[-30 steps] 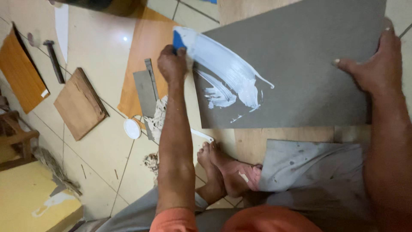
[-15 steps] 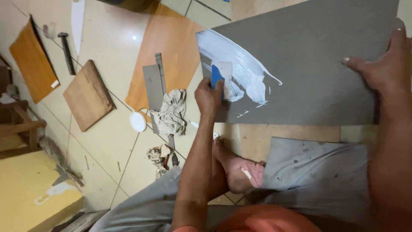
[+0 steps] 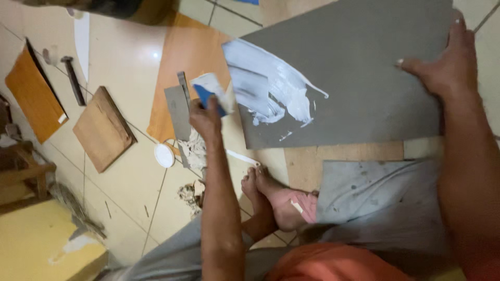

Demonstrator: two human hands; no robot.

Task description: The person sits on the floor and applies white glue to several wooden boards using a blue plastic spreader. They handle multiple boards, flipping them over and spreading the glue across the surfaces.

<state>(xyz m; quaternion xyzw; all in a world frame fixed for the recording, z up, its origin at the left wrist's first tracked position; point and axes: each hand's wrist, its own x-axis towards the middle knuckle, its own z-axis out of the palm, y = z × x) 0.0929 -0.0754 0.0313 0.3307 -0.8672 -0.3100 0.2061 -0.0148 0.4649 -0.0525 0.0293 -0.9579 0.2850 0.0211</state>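
Spreader (image 3: 212, 91) blade tilted toward panel (image 3: 364, 73)

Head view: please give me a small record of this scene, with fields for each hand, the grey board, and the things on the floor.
left hand: holds a blue spreader loaded with white paste, beside the board's left edge
right hand: grips the board's right edge
grey board: lies flat; white paste smear on its left part
floor items: hammer, wooden block, white lid, orange sheet
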